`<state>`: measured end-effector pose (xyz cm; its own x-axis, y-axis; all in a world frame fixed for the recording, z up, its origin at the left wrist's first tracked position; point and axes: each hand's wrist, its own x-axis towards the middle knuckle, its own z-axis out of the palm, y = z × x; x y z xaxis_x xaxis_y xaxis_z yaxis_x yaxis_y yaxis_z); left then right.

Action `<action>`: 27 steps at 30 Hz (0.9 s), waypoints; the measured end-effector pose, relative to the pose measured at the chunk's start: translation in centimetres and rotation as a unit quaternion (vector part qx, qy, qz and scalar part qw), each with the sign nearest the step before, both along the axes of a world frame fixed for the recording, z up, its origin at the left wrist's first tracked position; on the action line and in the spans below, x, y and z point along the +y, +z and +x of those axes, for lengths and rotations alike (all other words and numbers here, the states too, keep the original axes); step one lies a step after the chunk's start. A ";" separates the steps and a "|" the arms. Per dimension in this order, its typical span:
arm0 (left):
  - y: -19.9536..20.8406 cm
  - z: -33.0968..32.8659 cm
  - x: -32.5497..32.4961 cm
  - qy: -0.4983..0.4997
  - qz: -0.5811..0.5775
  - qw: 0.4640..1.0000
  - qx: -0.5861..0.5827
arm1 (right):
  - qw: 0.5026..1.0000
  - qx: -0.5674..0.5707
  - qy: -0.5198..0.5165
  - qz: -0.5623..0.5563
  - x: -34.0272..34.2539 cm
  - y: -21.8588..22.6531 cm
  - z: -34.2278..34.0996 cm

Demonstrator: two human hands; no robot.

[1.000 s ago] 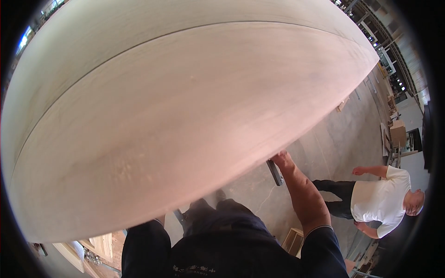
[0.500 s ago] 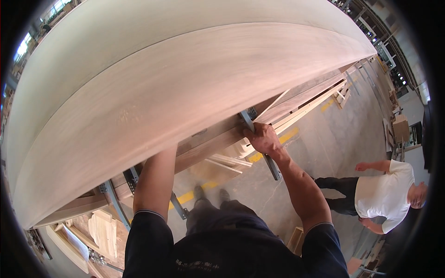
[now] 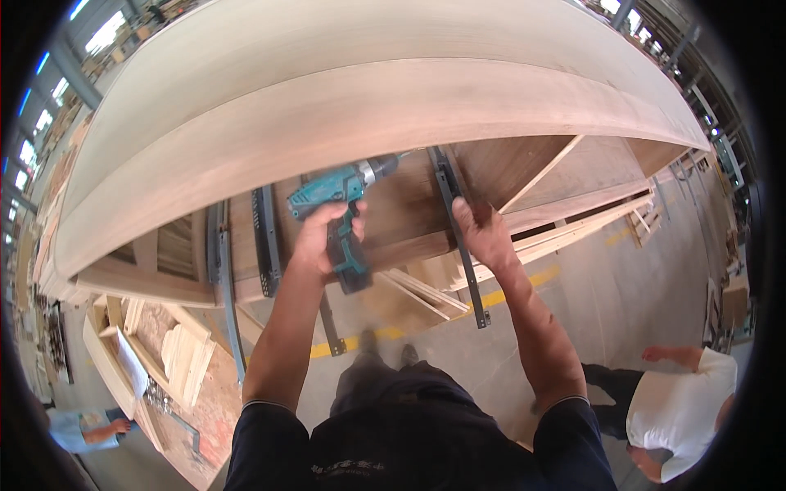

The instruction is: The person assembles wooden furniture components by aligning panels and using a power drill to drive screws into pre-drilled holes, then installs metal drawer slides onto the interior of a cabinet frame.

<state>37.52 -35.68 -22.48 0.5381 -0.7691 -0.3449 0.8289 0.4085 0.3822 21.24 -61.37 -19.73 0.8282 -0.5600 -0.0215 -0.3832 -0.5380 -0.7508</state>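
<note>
From my feed: teal drill [image 3: 326,190] just under the wood cabinet's [image 3: 368,123] overhang, bit pointing R. L hand [image 3: 313,237] wrapped round its handle. R hand [image 3: 490,236] apart from L, at a metal rail [image 3: 470,274]; can't tell if gripping. Person [image 3: 679,401] in white tee, far R.

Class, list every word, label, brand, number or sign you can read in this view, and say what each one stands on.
None can be read clearly.
Dark shirt of the wearer: pale lettering on the chest, too small and blurred to read.
Teal and black drill in the left hand: no readable label.
White sheet at lower left: no writing can be made out.
</note>
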 end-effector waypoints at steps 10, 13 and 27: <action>1.6 -16.6 10.1 0.084 0.066 0.992 -0.069 | 0.825 -0.026 0.121 0.552 8.5 -1.9 2.1; 2.3 -21.9 13.9 0.135 0.127 0.978 -0.092 | 0.778 -0.008 0.077 0.623 8.9 -5.1 -0.1; -0.6 -36.5 40.4 0.401 0.090 0.907 -0.088 | 0.539 0.366 0.166 0.740 34.8 -7.4 -11.0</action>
<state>1.03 4.70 -23.13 0.9589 -0.0450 -0.2803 0.2116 0.7712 0.6003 10.20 -26.61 -27.15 0.3436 0.6959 -0.6306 -0.9355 0.3125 -0.1649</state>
